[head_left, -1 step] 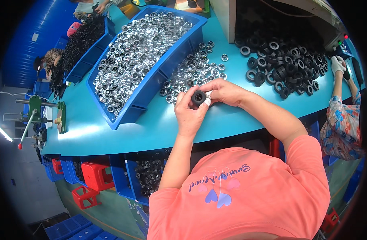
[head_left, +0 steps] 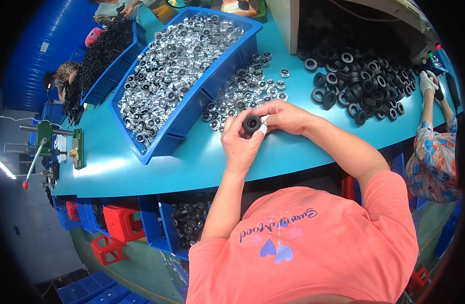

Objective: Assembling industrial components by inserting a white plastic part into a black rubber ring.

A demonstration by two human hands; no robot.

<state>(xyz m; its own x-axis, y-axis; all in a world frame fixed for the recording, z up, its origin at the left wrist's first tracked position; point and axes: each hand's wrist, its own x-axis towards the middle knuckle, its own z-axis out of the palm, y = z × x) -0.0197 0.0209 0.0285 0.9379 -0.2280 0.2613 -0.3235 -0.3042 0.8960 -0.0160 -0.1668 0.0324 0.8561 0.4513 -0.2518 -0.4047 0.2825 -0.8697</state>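
A small black tyre point(head_left: 252, 123) with a dark hub in its middle is held up over the table's near side. My left hand point(head_left: 238, 148) is closed around it from the left. From the right, my right hand point(head_left: 287, 117) pinches its edge, with white coverings on the fingertips. Just beyond my hands lies a loose heap of shiny chrome wheel rims point(head_left: 248, 90). To the right of them is a pile of black rubber tyres point(head_left: 358, 87). My fingers hide part of the tyre.
A big blue bin point(head_left: 184, 114) full of chrome rims stands at left on the teal table point(head_left: 202, 175). Beyond it is another bin point(head_left: 113, 63) of black parts. A green hand press point(head_left: 45, 139) stands far left. Below the edge, a crate point(head_left: 164, 228) holds wheels. Co-workers sit at right and far left.
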